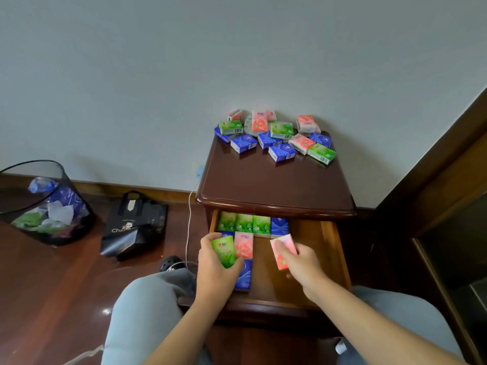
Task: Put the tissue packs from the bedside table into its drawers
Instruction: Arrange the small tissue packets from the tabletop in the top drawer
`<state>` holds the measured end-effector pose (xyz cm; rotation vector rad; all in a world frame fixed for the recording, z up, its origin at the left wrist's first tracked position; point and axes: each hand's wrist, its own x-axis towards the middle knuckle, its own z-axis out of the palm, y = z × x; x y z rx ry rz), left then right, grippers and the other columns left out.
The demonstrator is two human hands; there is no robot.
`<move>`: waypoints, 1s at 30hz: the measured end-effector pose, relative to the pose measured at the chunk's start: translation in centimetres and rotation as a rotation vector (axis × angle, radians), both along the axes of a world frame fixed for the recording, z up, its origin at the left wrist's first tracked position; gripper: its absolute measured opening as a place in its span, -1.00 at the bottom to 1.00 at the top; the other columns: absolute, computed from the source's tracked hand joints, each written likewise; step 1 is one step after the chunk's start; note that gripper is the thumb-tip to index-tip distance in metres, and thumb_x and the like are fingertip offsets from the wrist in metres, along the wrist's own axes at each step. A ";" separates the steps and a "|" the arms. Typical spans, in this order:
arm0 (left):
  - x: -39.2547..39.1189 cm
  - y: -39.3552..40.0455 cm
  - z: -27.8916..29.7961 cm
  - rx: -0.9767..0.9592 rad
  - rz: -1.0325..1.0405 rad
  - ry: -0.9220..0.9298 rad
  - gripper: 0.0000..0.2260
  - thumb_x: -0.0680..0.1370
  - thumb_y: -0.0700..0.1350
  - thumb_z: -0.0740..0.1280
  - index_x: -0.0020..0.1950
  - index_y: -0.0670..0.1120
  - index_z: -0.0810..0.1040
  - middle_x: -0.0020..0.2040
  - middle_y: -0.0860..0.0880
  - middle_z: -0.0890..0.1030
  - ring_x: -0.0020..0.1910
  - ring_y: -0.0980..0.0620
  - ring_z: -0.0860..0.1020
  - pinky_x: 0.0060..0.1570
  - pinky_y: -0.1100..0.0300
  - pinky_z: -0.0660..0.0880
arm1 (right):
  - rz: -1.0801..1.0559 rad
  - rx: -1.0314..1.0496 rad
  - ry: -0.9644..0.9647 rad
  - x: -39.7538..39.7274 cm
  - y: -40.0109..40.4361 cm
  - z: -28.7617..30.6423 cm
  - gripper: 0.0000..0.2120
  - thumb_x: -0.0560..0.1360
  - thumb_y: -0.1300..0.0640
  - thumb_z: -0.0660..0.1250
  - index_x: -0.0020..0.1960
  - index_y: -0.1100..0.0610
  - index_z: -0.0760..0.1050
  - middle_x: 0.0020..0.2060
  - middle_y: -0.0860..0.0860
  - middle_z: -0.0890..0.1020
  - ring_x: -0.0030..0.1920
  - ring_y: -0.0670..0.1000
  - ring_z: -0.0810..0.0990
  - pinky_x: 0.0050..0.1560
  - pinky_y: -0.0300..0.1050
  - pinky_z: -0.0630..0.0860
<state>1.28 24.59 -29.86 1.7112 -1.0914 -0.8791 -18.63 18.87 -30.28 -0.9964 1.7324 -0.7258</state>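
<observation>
Over the open drawer (pixel 330 248) of the bedside table (pixel 276 185), the left hand (pixel 214 270) grasps a green tissue pack (pixel 224 251) at the drawer's left edge, and the right hand (pixel 300 264) pinches a pink tissue pack (pixel 283 250) near its middle. Green, blue and pink packs line the drawer's back and left edges. A loose heap of packs (pixel 274 135) lies along the tabletop's back edge.

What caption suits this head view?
Left hand holds green tissue pack, right hand pink tissue pack, over open wooden drawer.
</observation>
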 end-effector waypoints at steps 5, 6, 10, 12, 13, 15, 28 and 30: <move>0.3 0.3 -0.4 -0.057 -0.078 0.013 -0.43 0.49 -0.15 0.58 0.28 0.26 0.35 0.13 0.20 0.59 0.05 0.30 0.62 -0.02 0.22 0.65 | -0.112 0.120 -0.097 2.5 -0.7 -2.3 -0.74 0.61 0.04 0.45 0.27 0.03 0.52 0.04 0.01 0.68 -0.04 0.03 0.69 -0.25 -0.11 0.61; 0.4 0.3 -0.5 -0.054 -0.069 0.027 -0.46 0.51 -0.14 0.56 0.28 0.26 0.36 0.13 0.19 0.61 0.02 0.27 0.64 -0.04 0.20 0.67 | -0.116 0.143 -0.103 2.8 -0.9 -2.7 -0.75 0.62 0.05 0.44 0.27 0.03 0.53 0.04 0.02 0.68 -0.03 0.04 0.68 -0.24 -0.10 0.61; 0.5 0.1 -0.7 -0.045 -0.032 0.090 -0.60 0.61 -0.06 0.45 0.25 0.31 0.35 0.06 0.11 0.64 -0.21 0.08 0.70 -0.26 0.17 0.67 | -0.189 0.216 -0.170 3.3 -1.6 -3.7 -0.89 0.67 0.06 0.35 0.18 0.05 0.53 0.00 0.05 0.67 -0.01 0.07 0.67 -0.13 -0.01 0.67; 0.5 0.0 -0.7 -0.049 -0.028 0.105 -0.65 0.64 -0.01 0.40 0.23 0.37 0.34 0.04 0.11 0.65 -0.27 0.07 0.69 -0.31 0.18 0.65 | -0.217 0.211 -0.182 3.4 -1.9 -3.9 -0.89 0.67 0.08 0.35 0.17 0.06 0.51 0.00 0.06 0.66 -0.01 0.08 0.67 -0.09 0.01 0.69; 0.5 0.0 -0.7 -0.054 -0.029 0.113 -0.67 0.65 0.01 0.38 0.21 0.40 0.33 0.03 0.12 0.65 -0.28 0.07 0.69 -0.32 0.19 0.64 | -0.218 0.195 -0.177 3.4 -2.1 -4.0 -0.87 0.66 0.10 0.38 0.19 0.06 0.50 0.01 0.06 0.66 -0.01 0.08 0.68 -0.11 0.00 0.69; 0.4 0.0 -0.8 -0.061 -0.028 0.115 -0.69 0.66 0.04 0.34 0.20 0.44 0.32 0.02 0.13 0.66 -0.28 0.09 0.68 -0.32 0.19 0.64 | -0.233 0.142 -0.157 3.6 -2.3 -4.1 -0.73 0.59 0.15 0.47 0.22 0.05 0.47 0.01 0.04 0.65 -0.05 0.05 0.69 -0.17 -0.03 0.69; 0.0 0.2 -1.0 -0.043 -0.058 0.046 -0.71 0.66 0.07 0.34 0.32 0.31 0.34 0.14 0.16 0.63 -0.01 0.15 0.68 -0.07 -0.01 0.69 | -0.285 0.102 0.114 4.4 -2.5 -4.8 -0.63 0.46 0.06 0.62 0.16 0.10 0.55 0.10 0.12 0.70 0.01 0.16 0.73 0.05 0.14 0.72; 0.0 0.3 -1.0 -0.044 -0.065 0.031 -0.70 0.66 0.08 0.34 0.32 0.32 0.33 0.15 0.19 0.62 0.01 0.20 0.67 -0.07 0.02 0.69 | -0.299 0.105 0.077 4.6 -2.7 -5.0 -0.63 0.46 0.09 0.62 0.19 0.15 0.60 0.09 0.14 0.71 -0.01 0.17 0.74 0.03 0.13 0.73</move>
